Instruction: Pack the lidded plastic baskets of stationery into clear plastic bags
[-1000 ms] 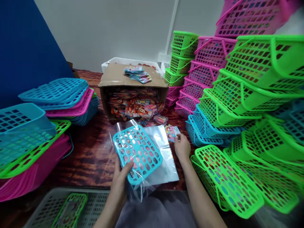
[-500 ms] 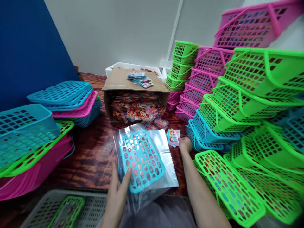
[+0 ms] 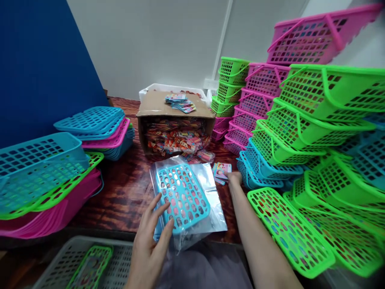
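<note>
A blue basket [image 3: 184, 200] lies inside a clear plastic bag [image 3: 215, 200] at the table's front edge, its perforated face up. My left hand [image 3: 153, 237] is at the bag's near left side, fingers spread over the blue basket's edge. To the right of the bag, my right hand [image 3: 234, 178] reaches a small pile of printed cards [image 3: 222, 168]; its fingertips are at the cards' near right edge and partly hidden, so its grip is unclear.
A cardboard box [image 3: 176, 105] of packets stands behind the bag, with more cards on top. Stacked green baskets [image 3: 303, 132] and pink baskets [image 3: 264, 80] rise on the right. Nested baskets and blue lids [image 3: 90, 118] are at left. A grey crate [image 3: 120, 257] sits below the table edge.
My left hand has loosened from the bag, its fingers now more spread and raised. My right hand stays by the cards, which have shifted slightly. The view has moved a little.
</note>
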`<state>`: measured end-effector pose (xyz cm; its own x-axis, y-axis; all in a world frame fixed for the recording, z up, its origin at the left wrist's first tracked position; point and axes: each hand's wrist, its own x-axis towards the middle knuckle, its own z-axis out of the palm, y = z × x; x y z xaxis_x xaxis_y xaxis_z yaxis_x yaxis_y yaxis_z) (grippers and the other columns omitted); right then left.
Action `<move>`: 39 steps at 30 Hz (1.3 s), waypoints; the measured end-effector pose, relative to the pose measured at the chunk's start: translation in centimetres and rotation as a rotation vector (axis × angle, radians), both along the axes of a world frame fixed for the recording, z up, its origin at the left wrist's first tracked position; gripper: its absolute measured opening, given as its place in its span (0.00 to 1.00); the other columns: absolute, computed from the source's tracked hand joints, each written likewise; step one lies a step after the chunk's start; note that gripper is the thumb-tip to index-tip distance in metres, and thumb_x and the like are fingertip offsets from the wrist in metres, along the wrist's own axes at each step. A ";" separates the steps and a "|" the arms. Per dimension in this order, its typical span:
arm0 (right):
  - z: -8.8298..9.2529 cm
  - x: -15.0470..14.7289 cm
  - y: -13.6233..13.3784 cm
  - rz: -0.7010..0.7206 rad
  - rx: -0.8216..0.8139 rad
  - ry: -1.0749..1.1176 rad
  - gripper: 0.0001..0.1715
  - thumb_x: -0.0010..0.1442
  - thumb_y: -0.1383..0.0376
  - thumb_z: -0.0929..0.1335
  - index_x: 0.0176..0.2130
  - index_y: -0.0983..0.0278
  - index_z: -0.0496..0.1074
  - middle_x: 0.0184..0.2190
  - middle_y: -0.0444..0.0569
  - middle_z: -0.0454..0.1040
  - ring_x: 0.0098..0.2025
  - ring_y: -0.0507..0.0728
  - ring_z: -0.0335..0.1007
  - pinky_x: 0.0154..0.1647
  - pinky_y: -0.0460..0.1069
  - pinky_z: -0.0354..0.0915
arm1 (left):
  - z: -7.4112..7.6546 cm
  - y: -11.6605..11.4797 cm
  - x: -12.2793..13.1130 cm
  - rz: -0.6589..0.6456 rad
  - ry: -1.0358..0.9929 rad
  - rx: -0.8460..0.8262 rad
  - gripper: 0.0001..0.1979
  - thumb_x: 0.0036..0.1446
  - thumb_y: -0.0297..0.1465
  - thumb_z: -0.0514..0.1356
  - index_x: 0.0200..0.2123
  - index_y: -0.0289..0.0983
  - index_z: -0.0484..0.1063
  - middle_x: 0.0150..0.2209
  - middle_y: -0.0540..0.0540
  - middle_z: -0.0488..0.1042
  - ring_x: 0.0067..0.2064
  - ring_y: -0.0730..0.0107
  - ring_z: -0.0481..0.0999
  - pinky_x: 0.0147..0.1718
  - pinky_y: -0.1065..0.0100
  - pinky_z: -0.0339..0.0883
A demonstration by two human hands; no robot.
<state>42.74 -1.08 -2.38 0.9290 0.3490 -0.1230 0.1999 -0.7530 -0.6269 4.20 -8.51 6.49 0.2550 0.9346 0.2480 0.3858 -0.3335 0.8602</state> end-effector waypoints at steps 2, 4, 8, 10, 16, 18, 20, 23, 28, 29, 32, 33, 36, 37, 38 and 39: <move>0.5 0.0 0.0 0.012 -0.069 0.052 0.18 0.65 0.58 0.68 0.51 0.66 0.70 0.47 0.51 0.73 0.44 0.57 0.73 0.44 0.55 0.72 | -0.2 -0.1 -0.5 0.005 -0.002 -0.007 0.17 0.62 0.42 0.58 0.53 0.47 0.72 0.66 0.43 0.61 0.66 0.51 0.61 0.60 0.45 0.60; 1.2 -0.3 -0.2 0.029 -0.121 0.051 0.18 0.65 0.57 0.68 0.50 0.65 0.71 0.48 0.51 0.73 0.45 0.57 0.73 0.45 0.56 0.72 | -0.4 -0.3 -1.1 0.003 -0.003 -0.007 0.17 0.62 0.42 0.58 0.53 0.46 0.73 0.65 0.42 0.63 0.65 0.50 0.62 0.60 0.46 0.61; 2.8 -1.6 -0.7 0.060 -0.179 -0.049 0.18 0.66 0.57 0.67 0.50 0.64 0.71 0.49 0.52 0.73 0.47 0.57 0.72 0.48 0.57 0.71 | -1.0 -0.4 -2.2 -0.019 0.008 0.049 0.16 0.62 0.40 0.58 0.52 0.46 0.73 0.62 0.42 0.67 0.61 0.50 0.68 0.56 0.48 0.66; 3.5 -2.3 -0.9 0.085 -0.197 -0.122 0.18 0.66 0.56 0.67 0.49 0.65 0.71 0.49 0.52 0.73 0.47 0.58 0.72 0.49 0.58 0.70 | -1.1 -0.5 -2.5 -0.037 0.022 0.100 0.15 0.63 0.39 0.57 0.52 0.47 0.73 0.60 0.43 0.69 0.60 0.51 0.70 0.56 0.49 0.67; 5.2 -3.6 -1.6 0.141 -0.165 -0.370 0.20 0.70 0.57 0.60 0.51 0.65 0.74 0.51 0.57 0.70 0.53 0.62 0.67 0.53 0.57 0.63 | -0.3 0.0 -2.7 -0.115 0.076 0.190 0.15 0.64 0.34 0.57 0.53 0.45 0.72 0.61 0.42 0.68 0.60 0.54 0.69 0.52 0.55 0.71; 5.5 -3.7 -1.8 0.148 -0.138 -0.416 0.22 0.71 0.58 0.58 0.53 0.62 0.74 0.51 0.57 0.69 0.54 0.62 0.66 0.51 0.54 0.61 | 0.2 0.2 -2.5 -0.128 0.090 0.231 0.15 0.64 0.34 0.56 0.53 0.44 0.72 0.61 0.41 0.67 0.61 0.54 0.69 0.52 0.55 0.71; 5.8 -3.7 -2.0 0.152 -0.115 -0.431 0.23 0.70 0.60 0.57 0.53 0.61 0.75 0.50 0.56 0.69 0.51 0.61 0.67 0.49 0.53 0.60 | 0.7 0.3 -2.3 -0.145 0.104 0.280 0.15 0.64 0.32 0.56 0.53 0.43 0.71 0.60 0.40 0.68 0.60 0.54 0.69 0.54 0.54 0.69; 6.4 -3.8 -2.4 0.139 -0.067 -0.425 0.23 0.69 0.62 0.58 0.49 0.63 0.77 0.48 0.57 0.69 0.47 0.61 0.68 0.45 0.52 0.59 | 1.5 0.5 -2.0 -0.192 0.115 0.358 0.15 0.64 0.30 0.56 0.54 0.43 0.70 0.60 0.40 0.68 0.60 0.56 0.69 0.56 0.54 0.67; 8.8 -4.1 -2.9 0.104 0.122 -0.397 0.19 0.67 0.63 0.59 0.47 0.66 0.76 0.48 0.58 0.71 0.49 0.62 0.66 0.47 0.52 0.58 | 2.8 0.5 -1.6 -0.217 0.136 0.436 0.15 0.65 0.28 0.55 0.54 0.42 0.69 0.60 0.39 0.68 0.60 0.56 0.69 0.55 0.55 0.68; 9.5 -4.4 -3.1 0.096 0.174 -0.376 0.19 0.67 0.62 0.59 0.47 0.67 0.75 0.47 0.58 0.72 0.48 0.61 0.66 0.47 0.52 0.58 | 3.0 0.2 -1.4 -0.227 0.152 0.454 0.15 0.64 0.29 0.56 0.54 0.42 0.68 0.60 0.38 0.67 0.61 0.55 0.68 0.55 0.54 0.68; 11.4 -5.9 -5.0 0.099 0.326 -0.251 0.18 0.66 0.60 0.59 0.45 0.67 0.71 0.38 0.55 0.73 0.37 0.58 0.67 0.36 0.49 0.61 | 2.6 -1.8 -0.8 -0.324 0.235 0.554 0.22 0.61 0.33 0.60 0.58 0.39 0.64 0.63 0.35 0.64 0.66 0.49 0.60 0.60 0.46 0.61; 11.9 -6.6 -6.3 0.122 0.362 -0.188 0.18 0.65 0.58 0.60 0.44 0.67 0.71 0.34 0.52 0.73 0.32 0.56 0.66 0.30 0.48 0.60 | 2.1 -2.6 -0.5 -0.361 0.268 0.593 0.25 0.60 0.34 0.61 0.59 0.37 0.63 0.64 0.33 0.62 0.67 0.46 0.56 0.62 0.43 0.58; 12.6 -9.3 -12.0 0.258 0.449 0.115 0.19 0.57 0.49 0.66 0.37 0.63 0.70 0.23 0.43 0.66 0.19 0.51 0.55 0.18 0.45 0.51 | 0.3 -4.4 0.4 -0.335 0.320 0.687 0.23 0.59 0.29 0.60 0.57 0.34 0.62 0.63 0.31 0.63 0.68 0.45 0.54 0.63 0.38 0.53; 12.6 -10.2 -14.3 0.315 0.549 0.389 0.22 0.50 0.49 0.71 0.37 0.62 0.70 0.23 0.42 0.66 0.18 0.49 0.52 0.16 0.44 0.47 | -0.4 -4.6 0.6 -0.280 0.317 0.709 0.21 0.59 0.25 0.59 0.56 0.34 0.63 0.61 0.32 0.65 0.68 0.48 0.57 0.63 0.39 0.53; 12.4 -11.0 -16.7 0.341 0.588 0.629 0.25 0.45 0.50 0.75 0.39 0.61 0.71 0.26 0.44 0.70 0.18 0.48 0.53 0.16 0.44 0.47 | -0.9 -4.5 0.8 -0.221 0.306 0.729 0.20 0.59 0.21 0.57 0.55 0.35 0.64 0.59 0.33 0.68 0.66 0.51 0.60 0.63 0.41 0.54; 12.0 -11.8 -18.9 0.322 0.570 0.780 0.27 0.42 0.51 0.78 0.39 0.60 0.72 0.29 0.45 0.72 0.19 0.48 0.56 0.17 0.44 0.49 | -1.2 -4.3 0.8 -0.172 0.288 0.744 0.19 0.58 0.19 0.56 0.53 0.35 0.66 0.56 0.35 0.71 0.63 0.54 0.64 0.63 0.43 0.56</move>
